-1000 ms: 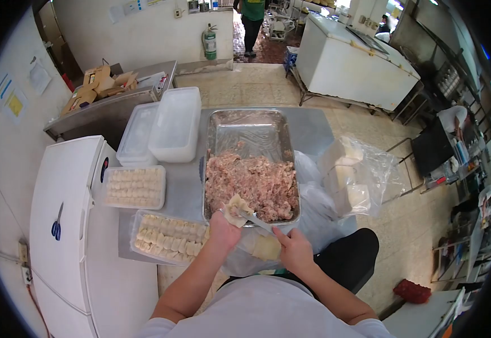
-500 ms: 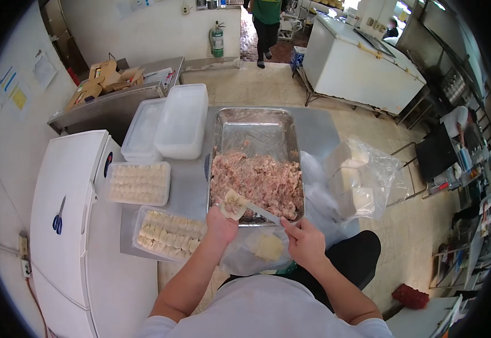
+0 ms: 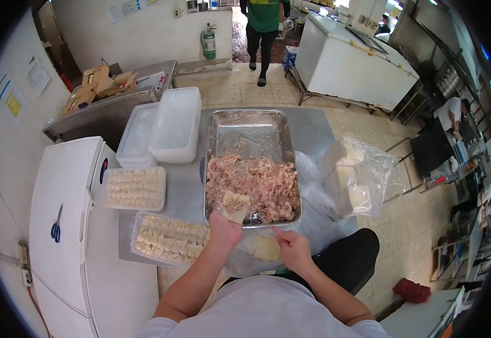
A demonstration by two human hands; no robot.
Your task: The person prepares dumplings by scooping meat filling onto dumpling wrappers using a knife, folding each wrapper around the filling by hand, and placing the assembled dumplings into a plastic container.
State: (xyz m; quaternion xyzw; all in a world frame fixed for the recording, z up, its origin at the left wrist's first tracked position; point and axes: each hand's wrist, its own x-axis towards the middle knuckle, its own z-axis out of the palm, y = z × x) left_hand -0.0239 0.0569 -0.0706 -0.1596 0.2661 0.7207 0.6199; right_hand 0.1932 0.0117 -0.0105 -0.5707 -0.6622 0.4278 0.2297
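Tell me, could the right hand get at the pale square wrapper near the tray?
Probably yes: the right hand is beside the wrapper, with nothing solid visibly between them, though the thin tool it holds may hamper its grip.

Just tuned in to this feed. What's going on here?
The wearer's left hand holds an open wrapper with some filling on it, while the right hand grips a thin blade angled toward it. Both hands are at the near edge of a metal tray partly filled with ground meat. To the left, two plastic boxes hold rows of folded pieces.
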